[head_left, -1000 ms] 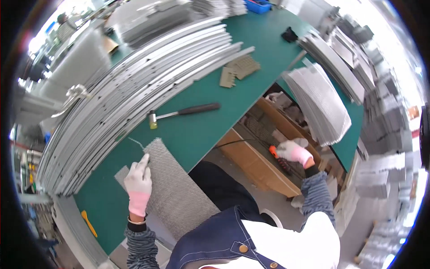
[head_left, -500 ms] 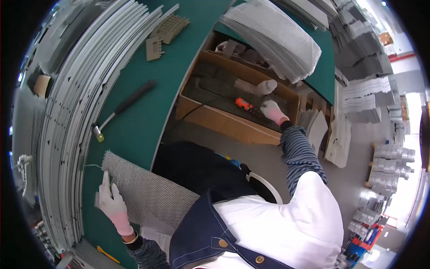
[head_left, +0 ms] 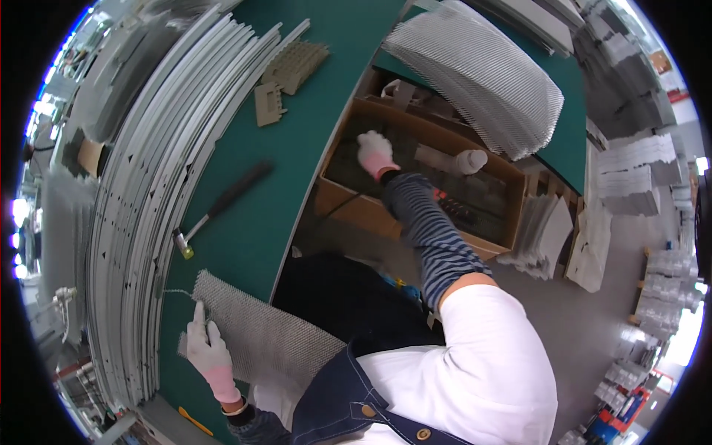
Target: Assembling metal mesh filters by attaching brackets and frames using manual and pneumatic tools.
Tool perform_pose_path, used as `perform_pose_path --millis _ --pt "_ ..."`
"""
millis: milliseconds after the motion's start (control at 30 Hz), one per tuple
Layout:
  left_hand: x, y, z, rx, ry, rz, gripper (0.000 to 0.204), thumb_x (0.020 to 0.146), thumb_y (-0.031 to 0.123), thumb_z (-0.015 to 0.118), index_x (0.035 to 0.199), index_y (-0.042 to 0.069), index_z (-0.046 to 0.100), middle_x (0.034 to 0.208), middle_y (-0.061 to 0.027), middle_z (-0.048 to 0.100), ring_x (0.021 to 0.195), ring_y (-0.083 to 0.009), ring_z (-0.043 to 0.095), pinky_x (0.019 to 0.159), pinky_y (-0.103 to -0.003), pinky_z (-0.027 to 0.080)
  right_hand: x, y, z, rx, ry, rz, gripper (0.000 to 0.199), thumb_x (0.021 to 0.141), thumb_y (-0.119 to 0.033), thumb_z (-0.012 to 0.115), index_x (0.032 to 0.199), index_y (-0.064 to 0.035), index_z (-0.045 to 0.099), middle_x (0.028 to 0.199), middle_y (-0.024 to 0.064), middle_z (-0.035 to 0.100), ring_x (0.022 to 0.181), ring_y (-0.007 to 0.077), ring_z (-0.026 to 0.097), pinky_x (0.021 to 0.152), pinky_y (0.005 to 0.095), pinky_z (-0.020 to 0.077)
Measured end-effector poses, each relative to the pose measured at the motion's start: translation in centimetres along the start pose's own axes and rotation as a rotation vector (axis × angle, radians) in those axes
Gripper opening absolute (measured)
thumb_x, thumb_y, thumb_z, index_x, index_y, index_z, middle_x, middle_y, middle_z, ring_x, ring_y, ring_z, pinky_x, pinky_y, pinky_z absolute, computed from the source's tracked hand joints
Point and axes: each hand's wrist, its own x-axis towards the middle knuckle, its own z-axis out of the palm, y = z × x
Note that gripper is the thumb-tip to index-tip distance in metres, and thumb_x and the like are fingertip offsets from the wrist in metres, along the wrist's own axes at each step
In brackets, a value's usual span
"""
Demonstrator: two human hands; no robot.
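My left hand, in a white and pink glove, rests with fingers stretched out on the left edge of a grey wire mesh sheet. The sheet lies at the green table's near edge, and a loose wire strand sticks out beside my fingertips. My right hand, gloved alike, reaches into the left part of a cardboard box. Its fingers are curled closed; whatever they may hold is hidden. In the box, a white bottle lies to the right, with a red and black tool partly behind my sleeve.
On the green table lie a hammer, beige plastic pieces and a yellow cutter. Long metal strips line the left side. Stacked mesh sheets overhang the box's far side. White sheets stand right of the box.
My right hand has moved left across the box, away from the red and black tool, and my forearm now crosses the box's front. The left hand keeps its place on the mesh.
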Motion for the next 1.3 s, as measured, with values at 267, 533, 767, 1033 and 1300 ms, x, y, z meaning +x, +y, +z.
perform_pose_path --millis 267,533,767,1033,1300 --pt "1.3 1.1 0.1 -0.017 0.011 0.048 0.041 0.089 0.001 0.053 0.129 0.007 0.059 0.091 -0.0124 0.056 0.077 -0.0264 0.055 0.072 -0.034 0.045 2.6 -5.9 1.8 -0.138 -0.117 0.124 0.022 0.084 -0.017 0.058 0.100 -0.0114 0.072 0.111 0.0133 0.068 0.102 0.0306 0.063 0.082 0.0414 0.0520" --pt "0.7 0.1 -0.9 -0.035 0.005 -0.045 0.032 0.087 0.007 0.054 0.117 0.007 0.065 0.106 -0.0156 0.065 0.091 -0.0318 0.062 0.082 -0.038 0.049 -1.6 -1.8 -3.9 -0.417 -0.054 -0.037 0.025 0.091 -0.025 0.054 0.081 -0.0105 0.072 0.080 0.0094 0.067 0.075 0.0207 0.067 0.062 0.0308 0.0531" --pt "-2.4 -3.2 -0.3 -0.069 0.284 -0.065 0.034 0.090 0.018 0.057 0.124 0.024 0.062 0.081 -0.0076 0.055 0.062 -0.0271 0.060 0.054 -0.039 0.050 24.3 18.3 6.6 -0.945 -0.703 -1.889 0.041 0.087 -0.043 0.059 0.099 -0.0049 0.067 0.097 0.0150 0.066 0.091 0.0302 0.065 0.079 0.0410 0.0499" --pt "-0.2 -2.6 -0.2 -0.032 0.138 -0.053 0.035 0.091 0.017 0.052 0.124 0.021 0.063 0.084 -0.0105 0.056 0.064 -0.0275 0.062 0.054 -0.039 0.051 14.2 19.7 -5.1 -1.433 -1.166 -1.776 0.058 0.083 -0.051 0.063 0.114 -0.0015 0.063 0.113 0.0164 0.065 0.104 0.0318 0.062 0.091 0.0439 0.0476" --pt "-1.1 -3.0 2.7 0.038 0.151 -0.022 0.037 0.090 0.022 0.052 0.126 0.027 0.061 0.090 -0.0137 0.059 0.069 -0.0329 0.064 0.059 -0.044 0.053 7.2 12.3 1.0 -0.738 -0.374 -0.458 0.057 0.082 -0.043 0.066 0.122 -0.0025 0.061 0.124 0.0101 0.063 0.113 0.0193 0.059 0.095 0.0332 0.0472"
